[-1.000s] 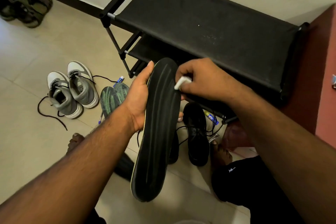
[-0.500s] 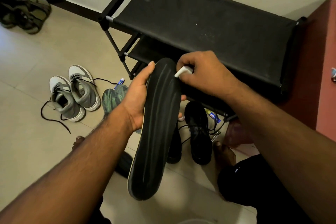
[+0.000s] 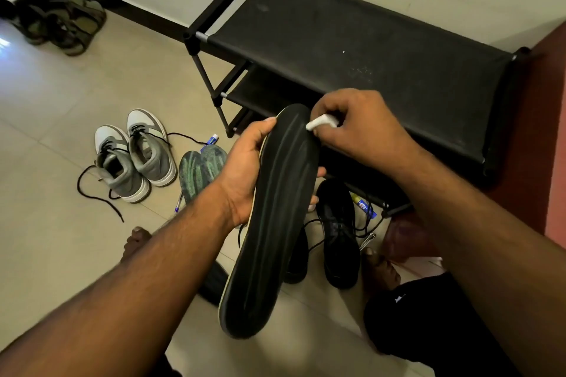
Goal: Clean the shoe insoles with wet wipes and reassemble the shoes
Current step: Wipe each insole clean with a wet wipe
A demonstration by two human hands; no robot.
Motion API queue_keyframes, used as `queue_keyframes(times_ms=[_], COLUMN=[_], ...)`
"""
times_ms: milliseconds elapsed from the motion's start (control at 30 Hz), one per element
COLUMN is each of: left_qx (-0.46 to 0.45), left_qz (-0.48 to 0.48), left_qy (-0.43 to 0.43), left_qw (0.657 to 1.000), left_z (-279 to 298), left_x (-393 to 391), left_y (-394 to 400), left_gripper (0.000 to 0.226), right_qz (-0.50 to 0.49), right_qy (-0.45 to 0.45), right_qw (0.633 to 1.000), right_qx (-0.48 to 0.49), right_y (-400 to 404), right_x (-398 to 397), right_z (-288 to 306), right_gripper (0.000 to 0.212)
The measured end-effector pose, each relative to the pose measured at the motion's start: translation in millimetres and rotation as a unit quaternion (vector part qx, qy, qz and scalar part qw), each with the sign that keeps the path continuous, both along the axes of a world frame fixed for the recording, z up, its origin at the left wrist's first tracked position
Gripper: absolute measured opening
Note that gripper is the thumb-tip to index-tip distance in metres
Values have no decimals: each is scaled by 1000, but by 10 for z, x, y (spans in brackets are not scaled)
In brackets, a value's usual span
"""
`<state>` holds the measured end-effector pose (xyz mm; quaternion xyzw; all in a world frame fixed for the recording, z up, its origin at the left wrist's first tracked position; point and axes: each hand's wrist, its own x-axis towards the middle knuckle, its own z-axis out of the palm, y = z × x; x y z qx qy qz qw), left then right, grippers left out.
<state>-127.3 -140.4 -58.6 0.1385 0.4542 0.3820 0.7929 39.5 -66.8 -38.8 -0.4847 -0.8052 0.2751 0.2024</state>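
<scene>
My left hand (image 3: 245,171) grips a long black insole (image 3: 272,223) from its left edge, fingers wrapped behind it, holding it upright in front of me. My right hand (image 3: 358,122) pinches a folded white wet wipe (image 3: 321,122) and presses it on the insole's upper right edge near the toe end. Wet streaks run down the insole. Below it on the floor stand two black shoes (image 3: 338,232), partly hidden by the insole. Two green patterned insoles (image 3: 199,170) lie on the tiles beside a pair of grey and white sneakers (image 3: 134,156).
A black fabric shoe rack (image 3: 367,40) stands against the wall ahead. Olive sandals (image 3: 64,23) sit at the far left corner. Loose laces, a pen (image 3: 178,203) and small blue tubes (image 3: 363,205) lie on the tiled floor. My bare feet are near the shoes.
The wipe in my right hand has slid up the insole's right edge toward the toe end. My left hand keeps its hold; the insole barely shifts.
</scene>
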Motion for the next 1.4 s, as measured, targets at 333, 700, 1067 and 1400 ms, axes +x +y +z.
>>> queue_keyframes(times_ms=[333, 700, 1067, 1400], left_qx=[-28, -29, -26, -29], left_qz=[-12, -4, 14, 23], left_qy=[22, 34, 41, 7], left_qw=[999, 999, 999, 999], left_z=[-38, -63, 10, 17], left_x=[37, 46, 21, 1], left_y=[-14, -20, -15, 41], left_gripper=[70, 70, 64, 69], right_qz=[-36, -2, 95, 29], right_qy=[-10, -15, -69, 60], right_qw=[999, 998, 981, 989], right_qx=[1, -60, -155, -130], right_y=[27, -1, -97, -95], right_x=[5, 14, -40, -12], right_z=[12, 37, 19, 75], right_gripper=[12, 9, 10, 10])
